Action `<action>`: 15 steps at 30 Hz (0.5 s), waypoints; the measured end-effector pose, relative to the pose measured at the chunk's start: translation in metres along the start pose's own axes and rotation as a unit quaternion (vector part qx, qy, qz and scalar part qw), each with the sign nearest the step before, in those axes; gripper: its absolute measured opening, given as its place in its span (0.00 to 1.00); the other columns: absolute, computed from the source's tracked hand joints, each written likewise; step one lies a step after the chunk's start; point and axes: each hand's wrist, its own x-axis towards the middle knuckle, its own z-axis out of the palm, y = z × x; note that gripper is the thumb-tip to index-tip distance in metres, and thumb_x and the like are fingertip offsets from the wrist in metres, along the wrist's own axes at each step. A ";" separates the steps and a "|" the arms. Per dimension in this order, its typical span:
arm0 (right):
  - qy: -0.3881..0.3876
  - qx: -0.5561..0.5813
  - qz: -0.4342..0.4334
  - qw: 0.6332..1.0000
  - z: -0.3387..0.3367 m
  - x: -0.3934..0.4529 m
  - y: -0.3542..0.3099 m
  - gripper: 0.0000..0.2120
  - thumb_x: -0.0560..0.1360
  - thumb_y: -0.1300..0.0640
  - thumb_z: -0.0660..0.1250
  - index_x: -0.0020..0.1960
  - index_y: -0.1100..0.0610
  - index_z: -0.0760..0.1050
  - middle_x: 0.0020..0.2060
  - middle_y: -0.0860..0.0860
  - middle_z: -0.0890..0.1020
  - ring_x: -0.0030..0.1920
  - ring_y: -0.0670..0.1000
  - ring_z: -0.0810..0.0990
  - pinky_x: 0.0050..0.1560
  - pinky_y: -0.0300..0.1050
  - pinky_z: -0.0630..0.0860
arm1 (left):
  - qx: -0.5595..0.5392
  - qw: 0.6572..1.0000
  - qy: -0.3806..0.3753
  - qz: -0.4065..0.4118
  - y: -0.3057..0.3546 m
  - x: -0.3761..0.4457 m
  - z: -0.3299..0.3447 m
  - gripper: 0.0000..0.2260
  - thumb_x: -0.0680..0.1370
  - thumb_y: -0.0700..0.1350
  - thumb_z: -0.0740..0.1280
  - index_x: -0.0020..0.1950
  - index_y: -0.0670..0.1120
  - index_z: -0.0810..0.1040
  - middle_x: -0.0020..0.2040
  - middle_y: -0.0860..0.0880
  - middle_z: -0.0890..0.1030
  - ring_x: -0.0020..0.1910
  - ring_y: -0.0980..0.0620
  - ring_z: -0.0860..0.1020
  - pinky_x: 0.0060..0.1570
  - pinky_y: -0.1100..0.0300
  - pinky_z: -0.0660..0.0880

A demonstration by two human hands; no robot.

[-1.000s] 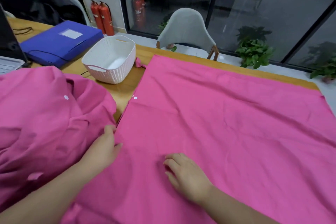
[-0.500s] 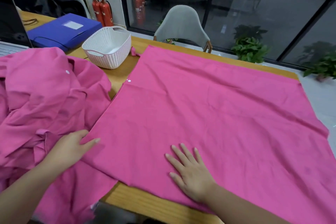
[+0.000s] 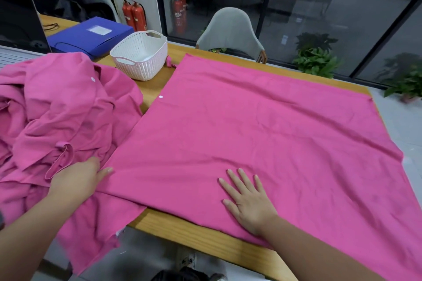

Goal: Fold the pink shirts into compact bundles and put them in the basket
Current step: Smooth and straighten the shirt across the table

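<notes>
One pink shirt (image 3: 262,134) lies spread flat on the desk (image 3: 205,238), starting just right of the basket (image 3: 140,55) and running on to the desk's far right end. Its near edge stops short of the desk's front lip. A white button shows at its left edge, right of the basket and nearer to me.

My right hand (image 3: 249,203) lies palm down on this shirt near its front edge, fingers straight and spread, grasping nothing.

A crumpled heap of pink shirts (image 3: 61,121) sits left of the basket and nearer to me, part of it hanging over the desk's front edge. My left hand (image 3: 77,180) rests on the heap where it meets the flat shirt, thumb extended; the other fingers are hidden in the cloth, so I cannot tell whether they grasp it.

The basket stands upright near the back of the desk, white, no pink cloth inside. A blue folder (image 3: 91,34) lies just left of it, a grey chair (image 3: 230,29) behind and to its right.
</notes>
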 end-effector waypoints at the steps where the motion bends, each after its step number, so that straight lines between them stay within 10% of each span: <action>1: 0.013 0.007 -0.010 1.000 -0.001 0.001 0.001 0.26 0.80 0.37 0.37 0.75 0.43 0.50 0.75 0.48 0.57 0.75 0.55 0.57 0.73 0.57 0.47 | -0.019 1.000 0.011 0.002 0.001 -0.001 0.001 0.19 0.76 0.57 0.65 0.37 0.44 0.66 0.33 0.43 0.75 0.38 0.39 0.77 0.39 0.48 0.73; 3: 0.036 0.030 -0.039 0.998 -0.004 0.000 0.002 0.30 0.77 0.34 0.35 0.76 0.43 0.48 0.76 0.47 0.50 0.76 0.54 0.48 0.74 0.57 0.43 | -0.051 0.998 0.025 0.008 0.004 -0.003 0.002 0.19 0.76 0.54 0.67 0.33 0.44 0.66 0.31 0.45 0.71 0.37 0.38 0.76 0.38 0.47 0.72; 7: 0.090 0.046 -0.177 0.979 -0.006 -0.011 -0.003 0.25 0.75 0.32 0.53 0.61 0.48 0.71 0.59 0.48 0.76 0.58 0.48 0.72 0.61 0.46 0.69 | -0.107 0.993 0.039 -0.016 0.015 -0.002 -0.001 0.18 0.78 0.49 0.66 0.32 0.42 0.66 0.31 0.42 0.72 0.39 0.36 0.77 0.40 0.48 0.70; 15: 0.113 0.033 -0.261 0.958 0.002 -0.020 -0.010 0.10 0.70 0.49 0.58 0.42 0.53 0.74 0.37 0.48 0.75 0.35 0.49 0.76 0.33 0.40 0.73 | -0.166 0.981 0.092 0.030 0.023 0.004 0.009 0.09 0.78 0.38 0.64 0.46 0.46 0.64 0.32 0.40 0.74 0.36 0.33 0.77 0.37 0.45 0.71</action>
